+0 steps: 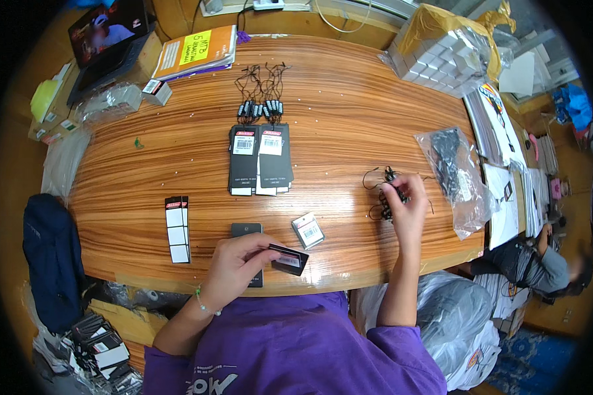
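My left hand [242,262] pinches a small black hang tag [288,260] with a white barcode label, near the table's front edge. Partly under that hand lies a stack of dark tags [246,229]. My right hand [407,203] reaches into a tangled pile of black tag strings [383,209], thumb and fingers closed on some of them. Between the hands sits a small stack of white barcode tags [308,230]. Farther back, two stacks of black hang tags [244,164] lie side by side, their strings [260,82] stretching away from me.
At the left lie white label strips [176,230]. A laptop [109,46], orange folder [197,52] and small box [156,92] stand at the back left. A plastic bag [456,178] and wrapped white boxes [435,59] line the right. Another person [543,266] is at far right.
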A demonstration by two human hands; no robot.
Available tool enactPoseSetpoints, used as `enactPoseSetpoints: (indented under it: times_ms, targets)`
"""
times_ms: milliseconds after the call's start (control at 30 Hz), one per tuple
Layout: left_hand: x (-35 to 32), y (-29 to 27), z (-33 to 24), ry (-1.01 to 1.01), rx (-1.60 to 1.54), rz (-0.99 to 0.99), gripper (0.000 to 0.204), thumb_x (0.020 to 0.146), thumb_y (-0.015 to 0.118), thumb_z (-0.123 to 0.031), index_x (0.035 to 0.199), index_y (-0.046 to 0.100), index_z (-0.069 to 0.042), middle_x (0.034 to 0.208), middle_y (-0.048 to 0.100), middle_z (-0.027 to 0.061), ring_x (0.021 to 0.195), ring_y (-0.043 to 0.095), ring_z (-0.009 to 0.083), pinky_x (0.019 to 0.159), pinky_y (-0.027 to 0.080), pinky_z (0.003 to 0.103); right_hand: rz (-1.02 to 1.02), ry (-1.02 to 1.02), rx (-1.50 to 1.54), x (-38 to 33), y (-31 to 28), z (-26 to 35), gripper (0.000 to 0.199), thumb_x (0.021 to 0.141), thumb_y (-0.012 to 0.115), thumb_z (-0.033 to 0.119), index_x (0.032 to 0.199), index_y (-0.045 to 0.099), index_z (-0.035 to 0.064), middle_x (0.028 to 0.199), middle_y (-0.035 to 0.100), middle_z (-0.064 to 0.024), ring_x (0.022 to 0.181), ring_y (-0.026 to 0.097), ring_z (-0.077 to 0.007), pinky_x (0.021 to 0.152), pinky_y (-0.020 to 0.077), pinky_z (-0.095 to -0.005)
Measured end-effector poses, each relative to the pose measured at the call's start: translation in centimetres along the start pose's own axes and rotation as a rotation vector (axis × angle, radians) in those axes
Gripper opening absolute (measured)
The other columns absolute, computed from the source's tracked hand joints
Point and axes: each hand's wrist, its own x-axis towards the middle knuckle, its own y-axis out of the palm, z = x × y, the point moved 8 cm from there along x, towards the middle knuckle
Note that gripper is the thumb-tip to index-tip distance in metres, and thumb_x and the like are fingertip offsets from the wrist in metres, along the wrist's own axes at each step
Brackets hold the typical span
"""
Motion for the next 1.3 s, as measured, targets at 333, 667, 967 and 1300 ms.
enactPoseSetpoints:
  times_ms: [333, 667, 967, 1300]
  targets:
    - [3.7, 6.4, -5.6, 0.498, 0.049, 0.162, 0.016, 0.080, 0.057, -0.008, 0.094, 0.060, 0.001, 0.081, 0.062, 0.0132, 0.074, 0.061, 0.0246, 0.066, 0.046, 0.032, 0.115, 0.184, 1.147, -4.0, 2.3, 3.9, 0.015, 0.082, 0.057, 0.004, 0.096, 0.051, 0.0032, 0.075, 0.061, -0.0120, 0.074, 0.058, -0.0207, 0.075, 0.0448, -0.0336]
    - [4.0, 8.3, -3.9, 0.329, 0.118, 0.309, 0.017, 0.081, 0.058, -0.010, 0.094, 0.061, 0.002, 0.081, 0.065, 0.0132, 0.073, 0.064, 0.0207, 0.065, 0.047, 0.029, 0.085, 0.253, 1.283, -4.0, 2.9, 3.3, 0.013, 0.085, 0.055, 0.009, 0.096, 0.057, 0.0016, 0.089, 0.063, -0.0154, 0.086, 0.060, -0.0240, 0.086, 0.0421, -0.0366]
    - [4.0, 5.8, -1.8, 0.163, -0.035, 0.164, 0.013, 0.081, 0.057, -0.001, 0.092, 0.060, 0.007, 0.098, 0.061, 0.0101, 0.084, 0.060, 0.0136, 0.070, 0.049, 0.024, 0.045, 0.267, 1.560, -1.9, 1.0, 2.2, 0.021, 0.087, 0.052, 0.004, 0.107, 0.046, 0.0054, 0.084, 0.060, -0.0084, 0.079, 0.056, -0.0157, 0.075, 0.0442, -0.0300]
    - [4.7, 1.2, -4.9, 0.270, -0.123, -0.171, 0.015, 0.076, 0.064, 0.000, 0.091, 0.061, 0.004, 0.080, 0.063, 0.0086, 0.070, 0.062, 0.0104, 0.062, 0.054, 0.023, 0.160, -0.015, 0.451, -4.4, 1.7, 9.8, 0.005, 0.071, 0.066, -0.004, 0.074, 0.062, -0.0037, 0.069, 0.062, -0.0086, 0.061, 0.056, -0.0117, 0.056, 0.0434, -0.0218]
